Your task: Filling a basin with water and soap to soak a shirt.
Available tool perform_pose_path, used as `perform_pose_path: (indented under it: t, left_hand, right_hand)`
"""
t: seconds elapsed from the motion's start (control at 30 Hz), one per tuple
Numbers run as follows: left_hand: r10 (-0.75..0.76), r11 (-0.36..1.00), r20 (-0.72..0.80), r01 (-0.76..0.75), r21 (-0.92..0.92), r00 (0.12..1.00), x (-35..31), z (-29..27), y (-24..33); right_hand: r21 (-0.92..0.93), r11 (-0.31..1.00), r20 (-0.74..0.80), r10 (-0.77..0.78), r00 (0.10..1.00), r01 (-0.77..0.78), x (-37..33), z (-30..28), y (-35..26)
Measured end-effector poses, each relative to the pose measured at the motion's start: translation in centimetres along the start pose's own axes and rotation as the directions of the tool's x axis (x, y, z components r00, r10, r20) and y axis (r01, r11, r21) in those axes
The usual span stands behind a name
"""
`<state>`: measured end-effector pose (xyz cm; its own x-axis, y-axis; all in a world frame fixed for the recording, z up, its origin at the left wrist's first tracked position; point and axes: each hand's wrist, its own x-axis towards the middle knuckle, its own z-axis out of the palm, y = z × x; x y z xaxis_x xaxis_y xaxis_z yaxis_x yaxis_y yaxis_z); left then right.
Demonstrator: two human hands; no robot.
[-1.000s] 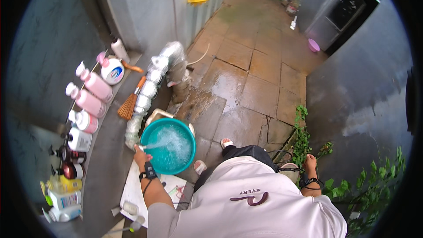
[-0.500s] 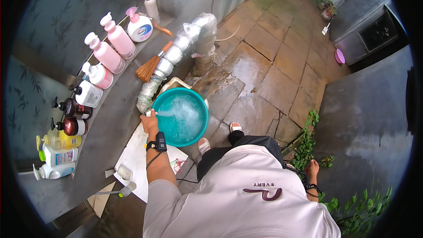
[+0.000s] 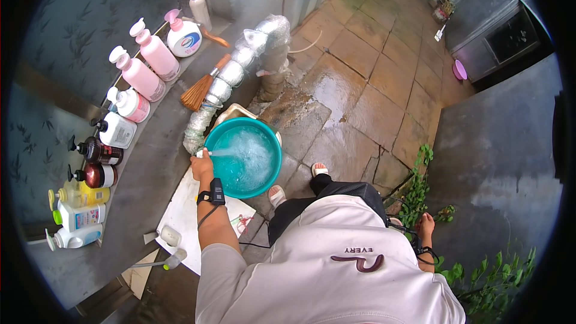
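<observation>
My left hand point(image 3: 202, 167) is closed around a white tap point(image 3: 203, 153) at the lower end of a pipe point(image 3: 231, 75) wrapped in clear plastic and silvery padding. Water streams from the tap into a round teal basin point(image 3: 278, 162), where it churns white and foamy. The basin rests on a pale stand point(image 3: 237, 110), mostly hidden beneath it. Out at my right side, beside a leafy plant, hangs my right hand point(image 3: 426, 227); it holds nothing that I can see, and its fingers look loose.
Several pump bottles point(image 3: 142, 76) line a grey ledge on the left. A small straw brush point(image 3: 198, 92) leans by the pipe. Below the basin lies a white board point(image 3: 191, 228). Wet paving point(image 3: 351, 120) stretches ahead; a green plant point(image 3: 418, 189) grows by the right wall.
The view has shifted slightly, so the surroundings sit a little further left. Water keeps running into the basin; my left hand stays on the tap and my right hand stays at my side.
</observation>
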<state>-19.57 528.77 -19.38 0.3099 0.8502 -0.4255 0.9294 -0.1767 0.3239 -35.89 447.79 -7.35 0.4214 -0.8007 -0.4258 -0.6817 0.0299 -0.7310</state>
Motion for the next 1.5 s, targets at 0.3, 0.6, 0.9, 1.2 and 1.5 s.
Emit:
perform_pose_path:
  t: [0.3,0.6,0.9,1.2,1.5]
  left_hand:
    - [0.024,0.999,0.022,-0.025,0.033,0.999,0.0,-0.2,0.3]
    - [0.014,0.996,0.035,-0.017,0.089,0.999,0.0,-0.4,0.5]
    - [0.060,0.976,0.016,-0.062,0.208,0.998,-1.3,-1.7,1.3]
    - [-0.026,0.987,0.109,0.008,0.160,0.994,-0.1,-1.3,0.7]
    - [-0.025,0.991,0.076,0.014,0.133,0.997,0.5,-0.7,0.6]
  right_hand:
    - [0.004,1.000,0.022,-0.005,1.000,0.005,0.2,-0.4,1.3]
    - [-0.023,0.999,0.026,-0.022,0.999,0.022,0.1,0.1,0.6]
    - [0.030,1.000,0.032,0.007,0.999,-0.008,-1.1,0.8,-1.1]
    - [0.033,0.997,0.067,-0.075,0.995,0.073,-1.6,1.7,-2.3]
    - [0.109,0.994,0.115,-0.019,0.993,0.006,1.4,4.4,-6.7]
